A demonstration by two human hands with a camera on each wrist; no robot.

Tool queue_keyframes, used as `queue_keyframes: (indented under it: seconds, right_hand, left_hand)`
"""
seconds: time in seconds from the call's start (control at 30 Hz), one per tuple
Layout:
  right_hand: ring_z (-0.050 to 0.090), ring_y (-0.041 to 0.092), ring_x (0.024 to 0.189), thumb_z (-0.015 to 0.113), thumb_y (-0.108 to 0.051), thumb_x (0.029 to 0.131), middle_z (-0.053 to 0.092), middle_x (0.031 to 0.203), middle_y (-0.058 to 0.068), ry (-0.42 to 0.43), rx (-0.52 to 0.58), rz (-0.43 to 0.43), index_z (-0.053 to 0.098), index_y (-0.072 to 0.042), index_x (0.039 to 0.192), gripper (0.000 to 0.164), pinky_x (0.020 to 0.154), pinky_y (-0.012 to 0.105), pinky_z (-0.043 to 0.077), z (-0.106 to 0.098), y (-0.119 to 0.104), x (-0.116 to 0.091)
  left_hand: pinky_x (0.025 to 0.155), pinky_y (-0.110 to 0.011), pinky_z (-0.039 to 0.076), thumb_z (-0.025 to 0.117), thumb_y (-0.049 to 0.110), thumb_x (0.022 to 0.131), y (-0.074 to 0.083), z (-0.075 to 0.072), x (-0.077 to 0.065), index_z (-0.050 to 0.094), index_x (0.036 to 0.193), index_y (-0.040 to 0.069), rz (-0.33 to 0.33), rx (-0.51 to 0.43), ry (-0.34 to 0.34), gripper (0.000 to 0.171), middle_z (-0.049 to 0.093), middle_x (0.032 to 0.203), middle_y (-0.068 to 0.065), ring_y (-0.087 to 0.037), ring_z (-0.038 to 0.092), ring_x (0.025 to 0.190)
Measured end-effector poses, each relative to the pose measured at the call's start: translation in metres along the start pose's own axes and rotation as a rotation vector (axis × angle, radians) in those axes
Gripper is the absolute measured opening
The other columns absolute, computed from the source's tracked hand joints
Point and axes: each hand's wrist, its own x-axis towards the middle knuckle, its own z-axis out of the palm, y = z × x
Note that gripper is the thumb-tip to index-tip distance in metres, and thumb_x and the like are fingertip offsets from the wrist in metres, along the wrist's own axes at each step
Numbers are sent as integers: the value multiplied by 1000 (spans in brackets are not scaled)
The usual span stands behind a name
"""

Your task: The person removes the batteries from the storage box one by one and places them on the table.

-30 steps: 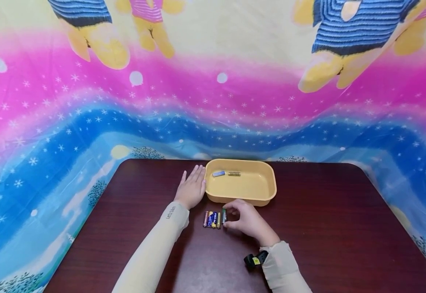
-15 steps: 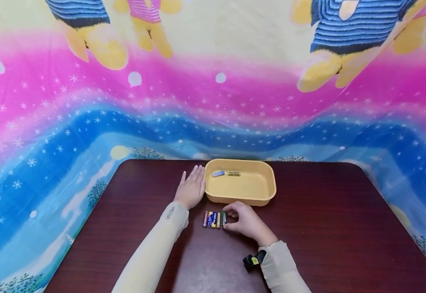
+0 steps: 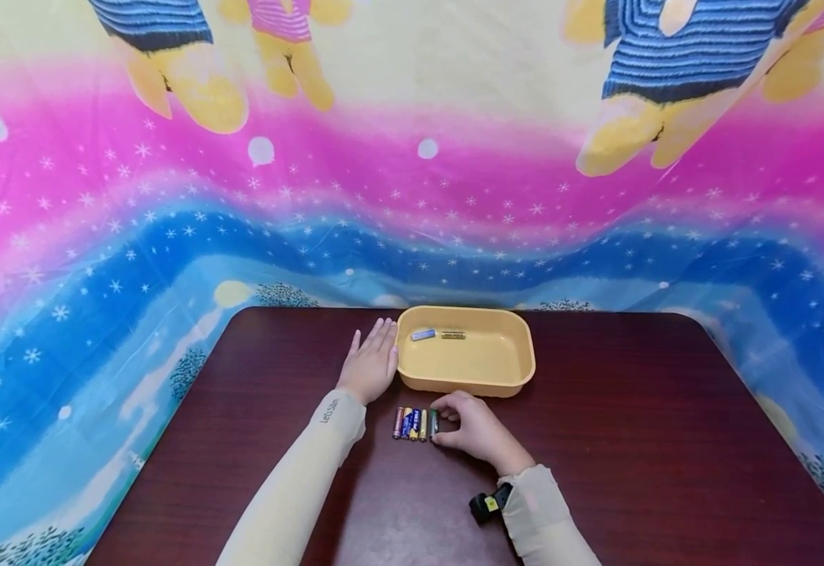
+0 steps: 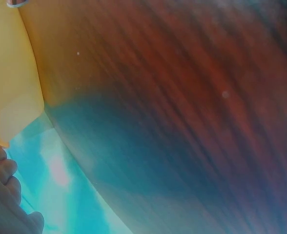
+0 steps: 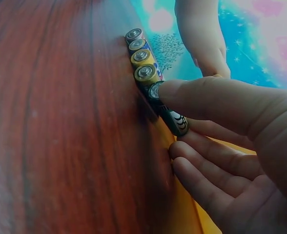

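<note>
At the right end of a short row of batteries (image 3: 409, 423), my right hand (image 3: 479, 428) pinches a dark green battery (image 5: 175, 122) lengthwise, thumb on one end and a finger on the other. The right wrist view has this battery lying close beside a gold battery (image 5: 146, 73), with others in red, blue and yellow beyond. My left hand (image 3: 371, 363) lies with straight fingers along the left wall of a yellow plastic tub (image 3: 469, 388). Inside the tub are a blue battery (image 3: 423, 335) and a gold one.
The dark red wooden table (image 3: 631, 424) carries everything, the tub near its back edge. Behind it hangs a colourful printed cloth (image 3: 412, 189). A black band with a small device (image 3: 490, 505) is on the right wrist.
My right hand has settled slightly toward me, and the green battery now lies closer to the row. The left hand and the tub stay where they were.
</note>
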Motion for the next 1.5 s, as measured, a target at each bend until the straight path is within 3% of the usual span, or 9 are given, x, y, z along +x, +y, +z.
queue_keyframes:
  seconds: [0.27,0.8,1.5]
  right_hand:
    - [63,19,92,89,-7,74,64,101,3,23,-11,-20,72,-3,111,40,82,33,56,2,1,0]
    - [62,20,90,90,-6,72,64,100,5,33,-20,-30,72,-1,109,42,81,31,54,4,0,2]
    - [63,22,92,89,-6,74,65,105,7,18,16,-32,71,-2,113,43,82,33,55,3,1,2]
  left_hand:
    - [125,-52,11,28,31,111,0,3,2,31,160,7,13,-13,32,55,25,167,-6,-22,16,155]
    - [126,-49,4,24,32,111,0,1,1,26,162,9,-2,-21,10,56,20,168,-4,-19,11,156]
    - [125,-50,6,25,31,111,-2,3,1,28,161,8,6,-6,15,55,22,168,-5,-21,13,156]
